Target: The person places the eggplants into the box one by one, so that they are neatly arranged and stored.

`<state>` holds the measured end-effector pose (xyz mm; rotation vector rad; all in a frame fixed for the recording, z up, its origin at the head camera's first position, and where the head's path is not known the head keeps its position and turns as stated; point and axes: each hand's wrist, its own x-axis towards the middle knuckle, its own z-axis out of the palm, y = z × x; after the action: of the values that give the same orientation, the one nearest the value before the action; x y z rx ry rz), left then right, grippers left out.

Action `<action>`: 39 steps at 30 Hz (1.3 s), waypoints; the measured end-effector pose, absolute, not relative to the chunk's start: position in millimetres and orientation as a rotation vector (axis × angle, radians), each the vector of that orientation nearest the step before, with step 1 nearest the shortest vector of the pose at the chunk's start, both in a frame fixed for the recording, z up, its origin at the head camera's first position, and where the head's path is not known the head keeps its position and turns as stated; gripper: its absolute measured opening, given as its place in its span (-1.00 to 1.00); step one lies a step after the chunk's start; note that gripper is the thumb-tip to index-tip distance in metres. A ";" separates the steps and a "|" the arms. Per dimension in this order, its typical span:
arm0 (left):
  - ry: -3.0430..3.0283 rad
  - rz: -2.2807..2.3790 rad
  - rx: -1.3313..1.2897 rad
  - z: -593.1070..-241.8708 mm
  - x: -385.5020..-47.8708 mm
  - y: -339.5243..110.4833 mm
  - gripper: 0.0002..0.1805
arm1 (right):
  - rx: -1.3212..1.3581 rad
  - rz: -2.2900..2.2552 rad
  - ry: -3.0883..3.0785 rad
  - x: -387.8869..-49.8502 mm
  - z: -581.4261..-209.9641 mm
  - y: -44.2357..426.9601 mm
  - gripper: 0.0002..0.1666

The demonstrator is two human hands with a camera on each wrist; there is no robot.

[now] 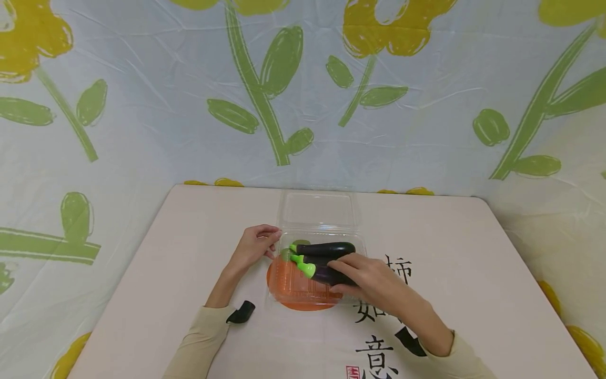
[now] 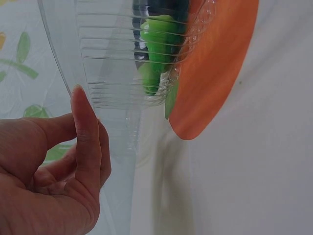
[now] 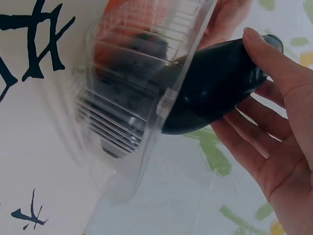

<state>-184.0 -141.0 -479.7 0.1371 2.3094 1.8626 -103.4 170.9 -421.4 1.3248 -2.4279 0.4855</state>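
Note:
A clear plastic clamshell container point(image 1: 307, 295) lies with its lid point(image 1: 319, 209) folded back. Inside it are a dark eggplant point(image 1: 326, 249) with a green stem and another eggplant point(image 1: 312, 259) partly hidden in front. My right hand point(image 1: 374, 279) grips the blunt end of the nearest eggplant point(image 3: 210, 88), with the thumb on one side and fingers on the other. That eggplant tilts over the rim, its green cap point(image 1: 306, 270) inside the container. At the far left corner, my left hand point(image 2: 73, 156) pinches the rim between thumb and forefinger.
An orange persimmon print point(image 1: 289, 305) with green leaves shows under the container on the pale table point(image 1: 189, 226). Black brushed characters point(image 1: 376, 350) and a red seal point(image 1: 352, 372) lie to the right. Flower-patterned cloth point(image 1: 165, 131) surrounds the table.

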 end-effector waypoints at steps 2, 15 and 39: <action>2.310 1.861 0.140 -480.5 -184.3 -140.8 -0.67 | 1.325 0.482 -2.440 -103.2 -423.6 169.3 -0.42; 2.304 1.859 0.144 -482.2 -184.7 -140.6 -0.65 | 1.323 0.457 -2.462 -105.5 -443.3 162.2 -0.45; 2.302 1.872 0.136 -478.8 -183.4 -139.6 -0.67 | 1.343 0.418 -2.518 -116.2 -462.4 152.3 -0.48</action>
<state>-183.4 -139.6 -478.8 0.1362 2.3015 1.8718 -116.2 152.3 -462.4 1.3432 -2.5180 0.4178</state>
